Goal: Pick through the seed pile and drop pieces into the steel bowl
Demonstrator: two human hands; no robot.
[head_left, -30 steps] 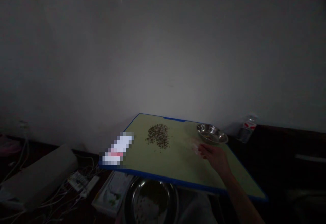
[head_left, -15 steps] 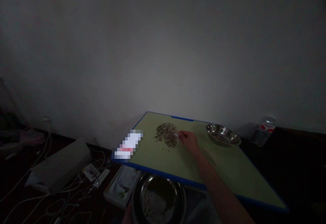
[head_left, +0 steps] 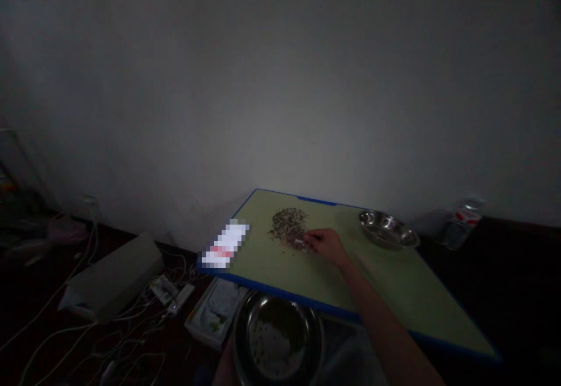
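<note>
My right hand [head_left: 326,244] reaches across a green board with a blue edge [head_left: 394,292] to the right side of a pile of small dark grains [head_left: 288,226]. Its fingertips are drawn together in a pinch at the pile; what they hold is too small to make out. A small steel bowl [head_left: 387,230] sits on the board's far right. A larger steel bowl [head_left: 277,339] with grains in it sits below the board's near edge. Part of my left hand [head_left: 228,365] shows under that bowl's left side; its fingers are hidden.
A plastic water bottle [head_left: 460,224] stands right of the board by the wall. A blurred-out white and red object [head_left: 225,245] lies on the board's left corner. On the floor at left lie a long grey box [head_left: 114,278], a power strip and tangled cables [head_left: 169,295].
My right hand moved from beside the small steel bowl leftward to the grain pile and now pinches at its edge. The camera view shifted left.
</note>
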